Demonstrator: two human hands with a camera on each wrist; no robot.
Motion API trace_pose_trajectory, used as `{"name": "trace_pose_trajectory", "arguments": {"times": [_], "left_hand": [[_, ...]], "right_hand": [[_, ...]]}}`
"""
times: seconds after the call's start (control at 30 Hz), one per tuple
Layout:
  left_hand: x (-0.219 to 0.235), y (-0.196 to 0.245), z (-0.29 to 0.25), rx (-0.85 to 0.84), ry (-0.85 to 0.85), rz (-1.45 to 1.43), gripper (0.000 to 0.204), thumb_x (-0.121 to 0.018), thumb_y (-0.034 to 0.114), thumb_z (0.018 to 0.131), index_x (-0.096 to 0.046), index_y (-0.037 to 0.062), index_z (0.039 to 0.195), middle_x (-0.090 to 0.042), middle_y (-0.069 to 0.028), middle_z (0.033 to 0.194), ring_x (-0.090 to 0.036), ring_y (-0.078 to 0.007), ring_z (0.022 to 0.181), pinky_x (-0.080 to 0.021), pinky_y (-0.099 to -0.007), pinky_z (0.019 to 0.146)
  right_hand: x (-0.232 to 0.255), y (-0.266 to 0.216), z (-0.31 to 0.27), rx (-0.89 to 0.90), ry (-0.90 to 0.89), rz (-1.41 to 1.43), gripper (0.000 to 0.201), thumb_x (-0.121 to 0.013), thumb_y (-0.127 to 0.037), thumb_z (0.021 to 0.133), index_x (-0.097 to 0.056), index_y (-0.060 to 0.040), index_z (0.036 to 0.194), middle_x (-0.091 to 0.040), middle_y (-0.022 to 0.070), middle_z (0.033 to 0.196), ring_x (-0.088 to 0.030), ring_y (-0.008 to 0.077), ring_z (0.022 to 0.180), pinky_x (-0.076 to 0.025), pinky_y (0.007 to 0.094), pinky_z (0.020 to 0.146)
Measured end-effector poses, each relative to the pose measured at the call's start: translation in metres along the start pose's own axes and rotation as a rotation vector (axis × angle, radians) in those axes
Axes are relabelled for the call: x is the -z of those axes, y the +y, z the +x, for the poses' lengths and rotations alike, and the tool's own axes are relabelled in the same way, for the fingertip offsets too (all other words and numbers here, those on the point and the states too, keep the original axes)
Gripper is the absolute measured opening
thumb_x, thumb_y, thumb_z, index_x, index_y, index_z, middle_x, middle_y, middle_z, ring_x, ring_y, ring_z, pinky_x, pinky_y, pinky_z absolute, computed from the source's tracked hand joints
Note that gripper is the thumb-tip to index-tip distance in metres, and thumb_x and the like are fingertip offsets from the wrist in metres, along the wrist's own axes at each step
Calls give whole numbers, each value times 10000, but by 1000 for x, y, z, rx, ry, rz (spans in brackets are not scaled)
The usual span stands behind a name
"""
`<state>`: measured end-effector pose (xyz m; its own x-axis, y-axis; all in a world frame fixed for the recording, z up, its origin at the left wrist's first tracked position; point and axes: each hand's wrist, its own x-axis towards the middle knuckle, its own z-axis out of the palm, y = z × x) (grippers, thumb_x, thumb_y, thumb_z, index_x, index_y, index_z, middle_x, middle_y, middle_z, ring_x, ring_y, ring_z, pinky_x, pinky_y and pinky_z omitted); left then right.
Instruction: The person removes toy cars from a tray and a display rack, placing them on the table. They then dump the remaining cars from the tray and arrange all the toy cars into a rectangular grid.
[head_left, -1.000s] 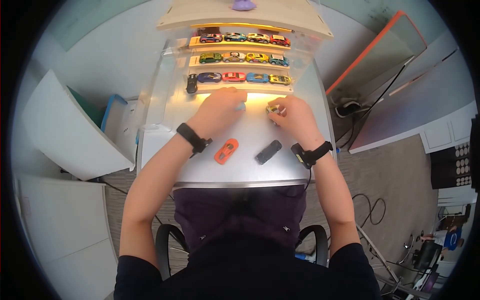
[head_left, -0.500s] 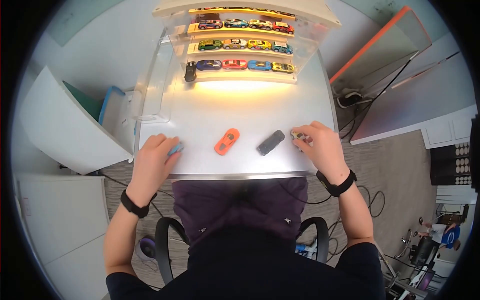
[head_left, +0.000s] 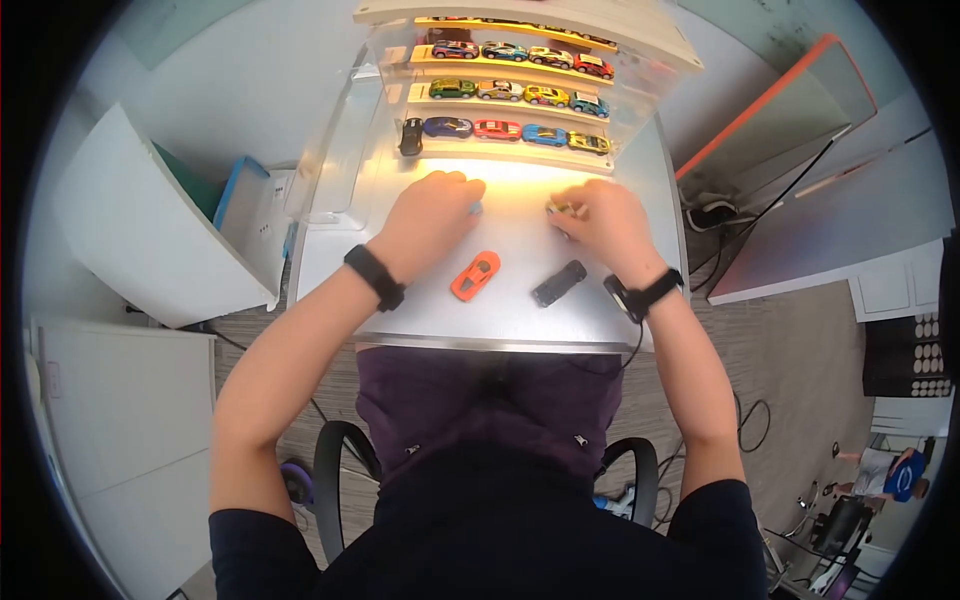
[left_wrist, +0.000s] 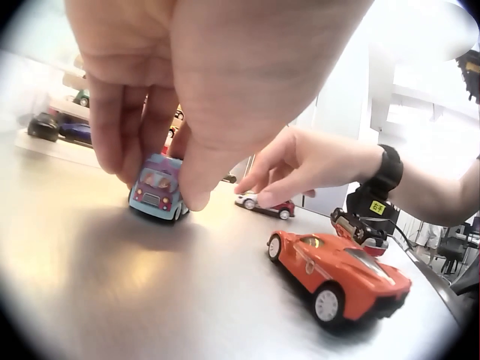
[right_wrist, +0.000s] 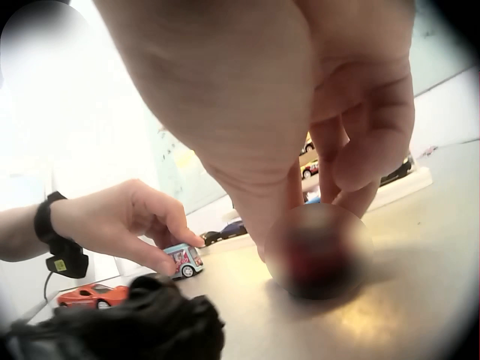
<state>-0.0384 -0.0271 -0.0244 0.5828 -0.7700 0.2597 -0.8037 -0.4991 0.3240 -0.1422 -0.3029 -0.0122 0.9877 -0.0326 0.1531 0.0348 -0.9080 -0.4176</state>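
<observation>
Already both hands sit just before the lit display shelf: left hand pinching a light-blue van, right hand gripping a small car; neither is shelved, and the orange car and black car wait behind.

I see a pale metal counter under a warm light, with a tiered clear shelf at its far edge. Grey carpet covers the floor, cables trail across it, and white cabinets stand on the left.
</observation>
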Motion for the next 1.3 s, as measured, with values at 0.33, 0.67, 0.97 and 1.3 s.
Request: {"name": "trace_pose_trajectory", "arguments": {"times": [0.33,0.67,0.97,1.3], "left_hand": [[57,4,-117,174,-34,-31,332,-850,83,867,-755,20,1179,-706,-138,1002,-681,-360,968,-566,-459,831],[-7,5,16,-13,5,-53,248,-798,161,926,-710,39,1123,-697,-162,988,-687,-388,1005,-567,-494,866],[44,3,-101,120,10,-46,311,-833,94,875,-743,38,1167,-690,-136,981,-673,-358,952,-565,-463,839],[-5,9,12,-25,3,-33,232,-793,150,916,-701,35,1095,-691,-149,978,-688,-385,1002,-568,-499,857]], "right_hand": [[36,-13,-98,-127,-3,28,255,-875,-147,862,-865,-151,1116,-694,90,845,-711,240,723,-565,368,675],[-15,-7,23,57,75,-73,242,-841,-288,885,-869,-138,1073,-765,123,938,-758,317,905,-604,454,808],[17,-8,-88,-130,52,22,269,-870,-236,870,-869,-168,1129,-699,49,837,-730,259,775,-592,399,731],[-17,-13,28,-5,34,7,288,-846,-312,869,-873,-133,1094,-752,120,918,-743,327,845,-599,454,795]]}}
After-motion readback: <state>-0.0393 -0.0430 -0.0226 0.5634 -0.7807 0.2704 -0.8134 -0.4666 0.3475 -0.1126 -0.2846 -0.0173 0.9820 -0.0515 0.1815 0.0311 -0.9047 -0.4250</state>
